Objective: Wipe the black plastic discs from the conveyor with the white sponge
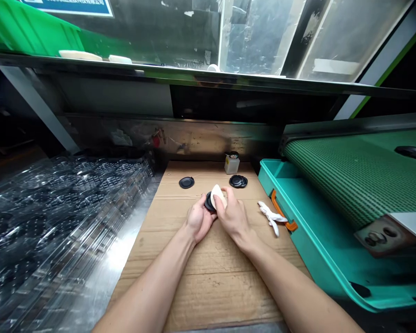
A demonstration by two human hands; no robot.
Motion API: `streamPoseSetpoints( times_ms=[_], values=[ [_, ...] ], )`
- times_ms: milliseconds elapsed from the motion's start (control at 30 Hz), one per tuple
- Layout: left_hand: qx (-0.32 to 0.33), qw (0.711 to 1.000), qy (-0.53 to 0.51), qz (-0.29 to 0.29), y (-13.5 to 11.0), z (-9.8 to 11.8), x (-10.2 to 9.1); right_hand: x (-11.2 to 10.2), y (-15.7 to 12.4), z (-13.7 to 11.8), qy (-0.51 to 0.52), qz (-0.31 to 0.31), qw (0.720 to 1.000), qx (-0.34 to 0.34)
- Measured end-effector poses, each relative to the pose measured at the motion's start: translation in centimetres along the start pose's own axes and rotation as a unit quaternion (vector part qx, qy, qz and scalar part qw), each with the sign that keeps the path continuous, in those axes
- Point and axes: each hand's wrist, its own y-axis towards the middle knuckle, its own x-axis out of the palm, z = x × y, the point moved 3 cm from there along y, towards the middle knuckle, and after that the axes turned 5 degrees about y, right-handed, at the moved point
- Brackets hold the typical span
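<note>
Both of my hands meet over a brown cardboard sheet. My left hand is closed round a round black disc, holding it by its lower edge. My right hand pinches a cream-white pad and presses it against the face of that disc. A single black disc lies on the cardboard to the far left. A small stack of black discs lies to the far right, beside a little white bottle with a dark cap.
A white crumpled cloth lies at the cardboard's right edge. A teal tray with an orange handle sits below a green conveyor belt. Stacked clear plastic trays fill the left. A shelf runs overhead.
</note>
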Motion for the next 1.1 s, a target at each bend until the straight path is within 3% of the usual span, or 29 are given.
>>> streamPoseSetpoints(
  times_ms=[200,367,467,800,1100],
  values=[
    [0.034,0.999,-0.001,0.014,-0.1,-0.2,-0.1,0.8,0.7,-1.3,-0.09,-0.026,0.995,0.015],
    [0.054,0.998,0.008,0.034,0.3,-0.1,-0.2,0.3,0.7,-1.4,-0.091,-0.062,0.994,-0.006],
    [0.059,0.998,0.021,0.032,0.2,-0.2,-0.1,0.2,0.6,-1.1,-0.116,-0.046,0.992,0.02],
    [0.069,0.996,0.036,0.035,0.2,0.1,-0.2,-0.3,0.7,-0.7,-0.183,-0.064,0.981,-0.023],
    [0.074,0.995,0.052,0.038,0.2,-0.1,0.0,-0.6,0.2,-1.5,-0.209,-0.082,0.974,-0.022]
  ],
)
